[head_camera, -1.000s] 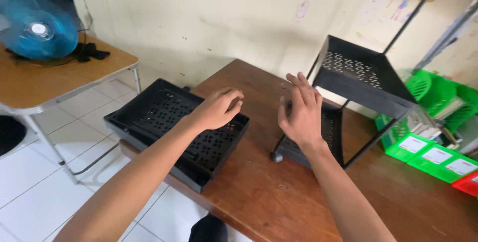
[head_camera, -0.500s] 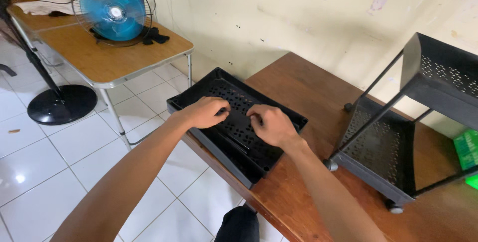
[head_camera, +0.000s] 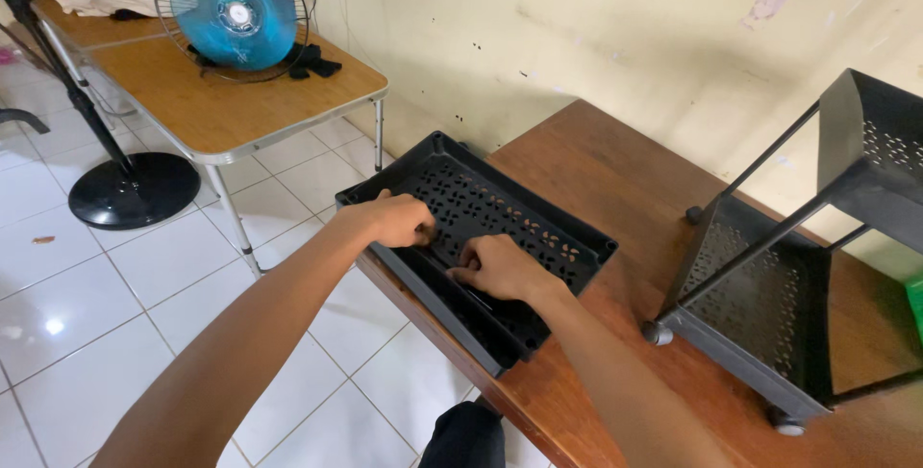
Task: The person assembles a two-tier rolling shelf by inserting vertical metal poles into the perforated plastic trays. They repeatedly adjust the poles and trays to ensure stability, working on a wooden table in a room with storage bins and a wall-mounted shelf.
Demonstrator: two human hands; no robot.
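A black perforated plastic tray (head_camera: pixel 538 223) lies on the left end of a brown wooden table (head_camera: pixel 615 170), its near side hanging over the edge. My left hand (head_camera: pixel 396 220) rests inside the tray near its left end, fingers curled. My right hand (head_camera: pixel 500 268) is beside it, fingers curled on a thin black rod lying along the tray's floor. Whether either hand grips the rod is not visible.
A black wheeled rack (head_camera: pixel 779 304) with perforated shelves lies tipped on the table at the right. A folding table (head_camera: pixel 221 112) with a blue fan (head_camera: pixel 236 11) stands at the left, by a round black fan base (head_camera: pixel 135 189) on the white tiled floor.
Both hands dropped from above the table into the tray, then slid toward its near side. My view swung left, away from the rack.
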